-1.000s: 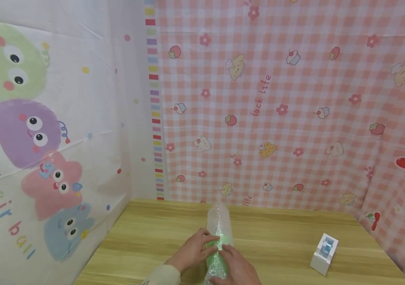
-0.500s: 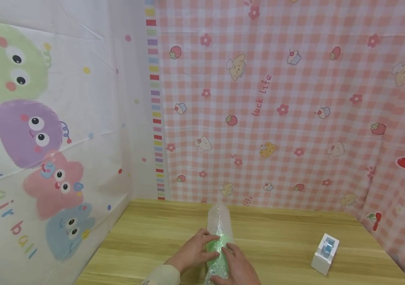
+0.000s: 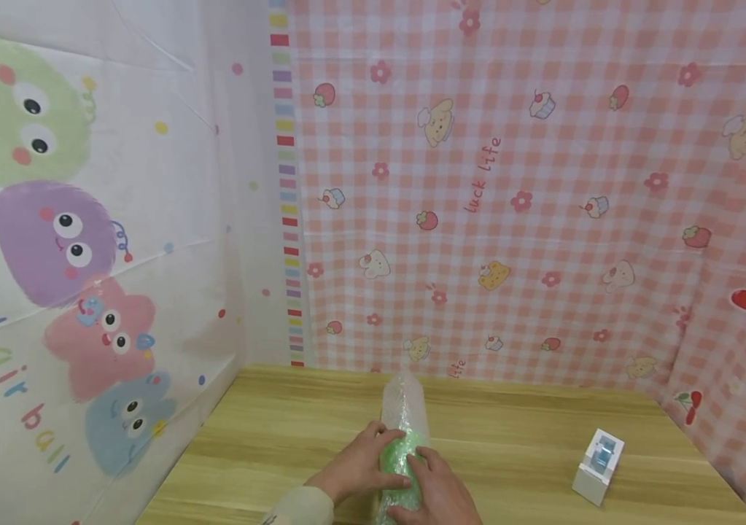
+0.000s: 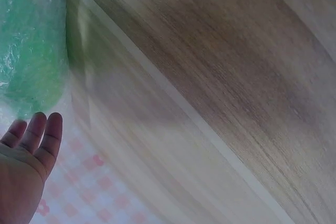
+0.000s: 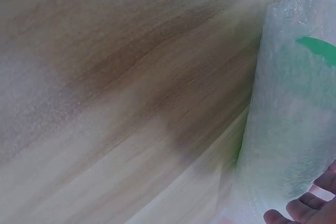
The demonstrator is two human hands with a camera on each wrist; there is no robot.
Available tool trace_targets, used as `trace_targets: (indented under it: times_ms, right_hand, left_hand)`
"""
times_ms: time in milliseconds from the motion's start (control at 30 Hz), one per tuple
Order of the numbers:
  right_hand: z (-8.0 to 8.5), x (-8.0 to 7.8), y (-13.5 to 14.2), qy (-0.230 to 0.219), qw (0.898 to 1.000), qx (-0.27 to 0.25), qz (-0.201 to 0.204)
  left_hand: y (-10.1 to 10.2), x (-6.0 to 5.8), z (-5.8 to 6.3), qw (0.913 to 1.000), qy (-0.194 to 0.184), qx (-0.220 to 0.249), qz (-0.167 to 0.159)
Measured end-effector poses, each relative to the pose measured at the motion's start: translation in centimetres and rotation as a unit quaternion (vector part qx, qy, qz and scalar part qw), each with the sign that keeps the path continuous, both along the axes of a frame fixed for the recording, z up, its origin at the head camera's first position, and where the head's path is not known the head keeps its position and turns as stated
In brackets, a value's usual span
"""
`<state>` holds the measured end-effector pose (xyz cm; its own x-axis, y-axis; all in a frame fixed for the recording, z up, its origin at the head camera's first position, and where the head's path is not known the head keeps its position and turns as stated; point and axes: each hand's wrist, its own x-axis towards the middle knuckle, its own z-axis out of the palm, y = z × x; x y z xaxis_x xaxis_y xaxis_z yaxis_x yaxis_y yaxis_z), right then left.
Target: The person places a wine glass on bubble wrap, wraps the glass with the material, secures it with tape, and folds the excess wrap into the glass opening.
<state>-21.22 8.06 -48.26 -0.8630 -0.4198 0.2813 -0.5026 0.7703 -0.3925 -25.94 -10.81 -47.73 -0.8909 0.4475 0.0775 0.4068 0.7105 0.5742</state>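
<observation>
A roll of bubble wrap [image 3: 404, 405] lies lengthwise on the wooden table, wound around a green thing [image 3: 397, 456] whose kind the wrap hides. From the left, my left hand [image 3: 359, 463] holds it, index finger and thumb spread across its top. In the left wrist view, the other fingers [image 4: 51, 137] touch its lower end. My right hand [image 3: 441, 488] holds the roll from the right, fingertips on its top and thumb nearer to me. Bent fingers [image 5: 304, 208] show at the roll's end in the right wrist view.
A small white holder with a blue translucent part [image 3: 603, 453], perhaps a tape dispenser, stands on the table [image 3: 504, 415] to the right. Behind hangs a pink checked cloth [image 3: 517, 240]; a white cloth with cartoon figures [image 3: 202, 204] covers the left side.
My left thumb has slid toward me along the wrap, away from the index finger, so more green shows. The right hand has hardly moved, and the roll stays in place.
</observation>
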Motion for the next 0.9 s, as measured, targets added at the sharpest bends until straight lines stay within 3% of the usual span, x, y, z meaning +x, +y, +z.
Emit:
trace_targets:
  times_ms: [433,700,900]
  right_hand:
    - [-0.2,-0.13,0.04,0.025,1.0,0.012,0.005]
    - [-0.19,-0.2,0.13,0.014,1.0,0.004,0.003]
    - [-0.22,-0.27,0.15,0.006,1.0,0.0,0.002]
  left_hand:
    - [-0.56,-0.35,-0.23,0.9978,-0.039,0.053,-0.008]
    - [-0.27,-0.41,0.15,0.9979,-0.005,0.064,-0.013]
    - [-0.58,-0.48,0.66,0.9965,-0.03,0.076,-0.017]
